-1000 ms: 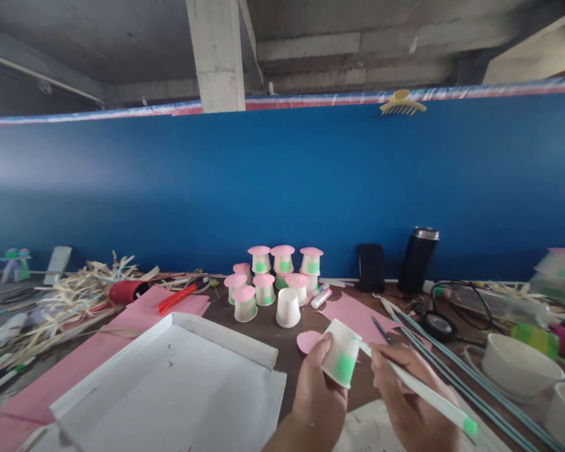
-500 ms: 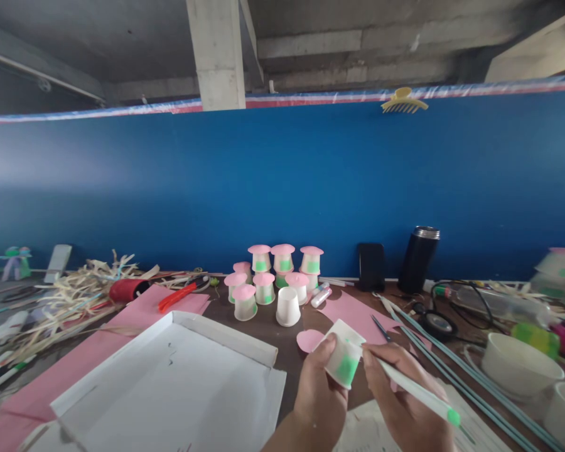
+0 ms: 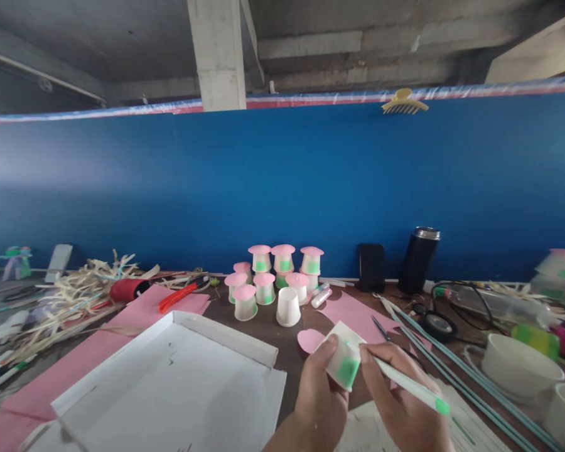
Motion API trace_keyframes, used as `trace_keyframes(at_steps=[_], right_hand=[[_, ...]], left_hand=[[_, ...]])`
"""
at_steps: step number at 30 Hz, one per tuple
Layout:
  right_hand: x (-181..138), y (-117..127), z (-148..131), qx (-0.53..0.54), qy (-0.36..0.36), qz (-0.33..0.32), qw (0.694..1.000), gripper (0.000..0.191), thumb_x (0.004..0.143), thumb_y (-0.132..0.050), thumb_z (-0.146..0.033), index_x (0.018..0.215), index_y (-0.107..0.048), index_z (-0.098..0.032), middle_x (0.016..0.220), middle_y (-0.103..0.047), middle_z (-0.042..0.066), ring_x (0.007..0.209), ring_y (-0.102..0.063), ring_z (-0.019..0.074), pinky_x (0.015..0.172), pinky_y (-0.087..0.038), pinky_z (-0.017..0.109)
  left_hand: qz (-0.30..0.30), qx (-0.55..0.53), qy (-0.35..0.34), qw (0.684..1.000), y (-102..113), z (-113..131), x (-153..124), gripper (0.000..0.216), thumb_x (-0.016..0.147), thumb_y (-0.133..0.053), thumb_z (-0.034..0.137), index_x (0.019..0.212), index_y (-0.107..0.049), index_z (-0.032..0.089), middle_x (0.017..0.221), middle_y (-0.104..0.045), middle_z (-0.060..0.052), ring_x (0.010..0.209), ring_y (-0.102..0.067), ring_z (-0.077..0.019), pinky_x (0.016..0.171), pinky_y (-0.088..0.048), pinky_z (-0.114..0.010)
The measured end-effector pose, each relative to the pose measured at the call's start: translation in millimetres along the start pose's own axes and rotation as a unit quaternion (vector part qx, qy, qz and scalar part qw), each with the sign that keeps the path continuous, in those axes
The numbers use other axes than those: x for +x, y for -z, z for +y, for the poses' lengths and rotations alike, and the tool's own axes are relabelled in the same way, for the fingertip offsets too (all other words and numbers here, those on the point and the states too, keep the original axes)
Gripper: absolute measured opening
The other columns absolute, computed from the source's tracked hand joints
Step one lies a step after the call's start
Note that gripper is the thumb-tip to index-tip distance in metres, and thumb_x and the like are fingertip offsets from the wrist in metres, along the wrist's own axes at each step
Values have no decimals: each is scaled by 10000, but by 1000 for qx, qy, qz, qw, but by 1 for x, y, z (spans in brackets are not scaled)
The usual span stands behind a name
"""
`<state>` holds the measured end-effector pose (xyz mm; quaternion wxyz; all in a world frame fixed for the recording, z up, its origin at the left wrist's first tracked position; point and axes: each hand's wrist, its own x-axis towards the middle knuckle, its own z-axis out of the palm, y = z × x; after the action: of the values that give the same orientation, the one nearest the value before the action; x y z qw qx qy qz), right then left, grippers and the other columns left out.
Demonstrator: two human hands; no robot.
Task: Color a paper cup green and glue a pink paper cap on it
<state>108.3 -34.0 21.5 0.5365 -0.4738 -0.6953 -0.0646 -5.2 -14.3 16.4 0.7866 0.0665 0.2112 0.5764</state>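
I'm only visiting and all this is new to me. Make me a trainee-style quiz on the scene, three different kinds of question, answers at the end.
1. Multiple choice: what does the right hand hold?
A) a black flask
B) a white pen with a green end
C) a yellow hair clip

2. True or false: every cup standing on the table wears a pink top.

3. Fill in: the left hand holds a paper cup with a patch coloured ____.

Key: 1. B. 2. False; one white cup near the pink-topped ones is bare. 3. Green.
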Motion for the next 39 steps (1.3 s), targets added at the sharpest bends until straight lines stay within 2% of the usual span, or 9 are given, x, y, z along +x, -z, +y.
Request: trace_keyframes(at_steps=[16, 39], right_hand=[[2, 0, -3, -7, -2, 7, 1000, 97, 855, -529, -281, 824, -581, -206, 663, -599, -16, 551, -563, 111, 541, -450, 208], [4, 3, -4, -18, 0, 19, 1000, 111, 849, -534, -293, 812, -590, -205, 645, -600, -21, 519, -552, 104, 527, -444, 204]], left_hand=[[23, -11, 4, 1000, -4, 0, -2, 205, 725, -668, 220, 870, -655, 76, 835, -706, -96, 799, -657, -184, 757, -512, -273], [42, -25, -10, 999, 4, 0, 5, 248, 701, -696, 231, 904, -637, 101, 895, -699, -105, 820, -662, -192, 755, -528, -287]])
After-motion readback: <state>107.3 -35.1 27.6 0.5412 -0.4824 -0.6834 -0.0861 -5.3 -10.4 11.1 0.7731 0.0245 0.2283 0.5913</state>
